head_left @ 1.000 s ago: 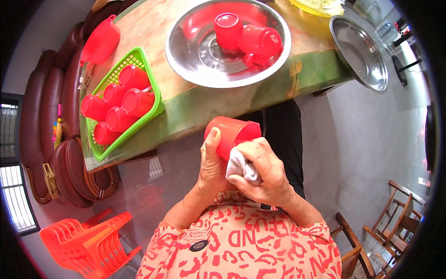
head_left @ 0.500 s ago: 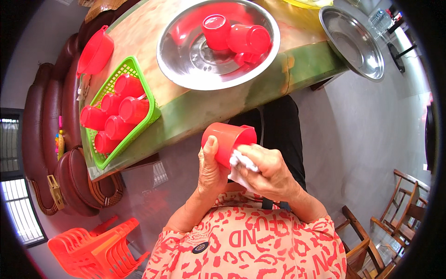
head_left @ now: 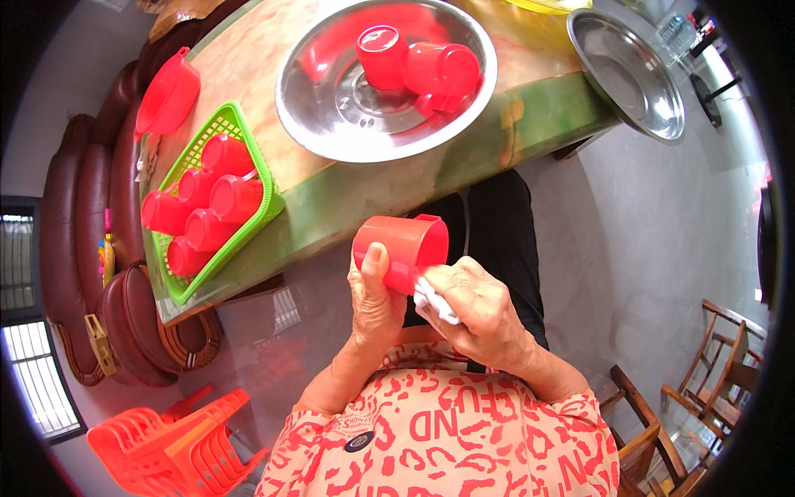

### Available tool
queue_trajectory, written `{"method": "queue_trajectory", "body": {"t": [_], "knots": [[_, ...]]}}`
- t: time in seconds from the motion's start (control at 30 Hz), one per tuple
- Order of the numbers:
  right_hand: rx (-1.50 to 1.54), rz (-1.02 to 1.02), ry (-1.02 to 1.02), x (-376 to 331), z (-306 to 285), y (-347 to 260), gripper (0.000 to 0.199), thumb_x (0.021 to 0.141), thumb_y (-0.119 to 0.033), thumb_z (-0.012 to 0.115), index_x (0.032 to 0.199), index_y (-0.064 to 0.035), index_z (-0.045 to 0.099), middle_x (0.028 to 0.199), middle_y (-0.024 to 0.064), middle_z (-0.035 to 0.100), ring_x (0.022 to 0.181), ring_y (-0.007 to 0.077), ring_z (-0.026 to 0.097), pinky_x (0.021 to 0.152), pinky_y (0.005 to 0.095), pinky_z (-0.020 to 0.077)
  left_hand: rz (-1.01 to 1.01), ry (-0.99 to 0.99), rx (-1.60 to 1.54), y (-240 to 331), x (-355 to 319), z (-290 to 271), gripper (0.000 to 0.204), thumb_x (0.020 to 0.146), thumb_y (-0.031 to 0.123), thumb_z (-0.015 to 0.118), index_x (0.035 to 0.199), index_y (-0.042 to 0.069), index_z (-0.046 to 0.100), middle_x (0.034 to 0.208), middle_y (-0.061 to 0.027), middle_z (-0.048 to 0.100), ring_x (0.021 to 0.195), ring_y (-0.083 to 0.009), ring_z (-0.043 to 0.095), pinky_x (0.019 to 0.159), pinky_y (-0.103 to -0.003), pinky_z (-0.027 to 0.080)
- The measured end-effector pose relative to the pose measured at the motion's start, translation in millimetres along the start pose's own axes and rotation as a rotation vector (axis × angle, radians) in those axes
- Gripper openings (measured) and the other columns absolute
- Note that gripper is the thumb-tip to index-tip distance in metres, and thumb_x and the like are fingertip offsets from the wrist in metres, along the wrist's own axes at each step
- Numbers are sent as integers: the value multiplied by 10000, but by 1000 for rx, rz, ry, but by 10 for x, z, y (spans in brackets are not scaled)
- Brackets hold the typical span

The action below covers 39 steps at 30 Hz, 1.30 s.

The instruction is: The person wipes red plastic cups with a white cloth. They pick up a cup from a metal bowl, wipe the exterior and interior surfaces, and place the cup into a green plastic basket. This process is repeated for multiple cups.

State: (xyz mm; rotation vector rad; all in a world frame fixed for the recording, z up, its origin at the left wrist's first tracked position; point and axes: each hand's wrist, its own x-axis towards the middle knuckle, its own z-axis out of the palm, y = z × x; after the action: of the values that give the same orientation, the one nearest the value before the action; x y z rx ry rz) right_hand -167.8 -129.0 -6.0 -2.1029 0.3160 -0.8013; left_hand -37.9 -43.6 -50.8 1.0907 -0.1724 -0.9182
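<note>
Head view. Left hand (head_left: 374, 300) grips a red plastic cup (head_left: 403, 248) on its side, thumb up along the wall, fingers closed around the body; the mouth faces right. The cup is held in the air over the lap, just off the near edge of the table (head_left: 389, 186) and touching nothing there.

Right hand (head_left: 474, 308) is closed on a bunched white cloth (head_left: 434, 301), pressing it against the cup's lower rim beside the handle — the cloth shows only as a wad between fingers and cup, so how far it reaches inside cannot be told.

On the table: a large steel basin (head_left: 331, 124) with two more red cups (head_left: 418, 65), one upside down, one lying over. To the left a green basket (head_left: 192, 157) packed with red cups mouth-down. A red lid or dish (head_left: 168, 97) sits at the far left corner; a second steel basin (head_left: 629, 74) overhangs the right end.

Judgement: the step in hand is wiping a cup, likely drying it — cups in the steel basin look pending, those in the green basket look done. A next move would call for turning the cup in the left hand so the cloth covers the remaining wall, keeping a firm grip on the slick plastic.
</note>
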Motion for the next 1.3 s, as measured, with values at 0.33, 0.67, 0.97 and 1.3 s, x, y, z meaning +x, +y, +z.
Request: {"method": "queue_trajectory", "body": {"t": [0.33,0.67,0.97,1.3], "knots": [[757,674,132,165,-47,-139,301,853,-108,693,1101,24,585,835,43,644,678,100,596,566,247,491,163,-75,59,11,-59,105,742,805,391,747,1338,61,350,1196,-77,507,1093,-182,524,953,-341,458],[43,-35,7,-6,70,17,377,732,-79,729,1060,33,582,917,180,621,793,346,592,701,394,506,-69,-128,-21,143,-10,23,598,881,406,629,1309,50,408,1186,-125,566,1054,-216,596,937,-377,487],[1064,843,123,155,-64,-127,265,927,-169,628,1126,4,607,833,33,656,664,64,604,521,200,481,47,-85,111,90,-60,115,567,870,403,657,1268,67,433,1102,-89,586,979,-186,605,880,-343,505],[120,-88,-62,19,-92,93,390,713,-21,711,1093,-32,623,973,128,630,814,316,588,715,373,512,-7,-111,-141,245,-9,106,443,891,225,655,1232,45,437,1097,-89,591,999,-164,602,891,-310,495]]}}
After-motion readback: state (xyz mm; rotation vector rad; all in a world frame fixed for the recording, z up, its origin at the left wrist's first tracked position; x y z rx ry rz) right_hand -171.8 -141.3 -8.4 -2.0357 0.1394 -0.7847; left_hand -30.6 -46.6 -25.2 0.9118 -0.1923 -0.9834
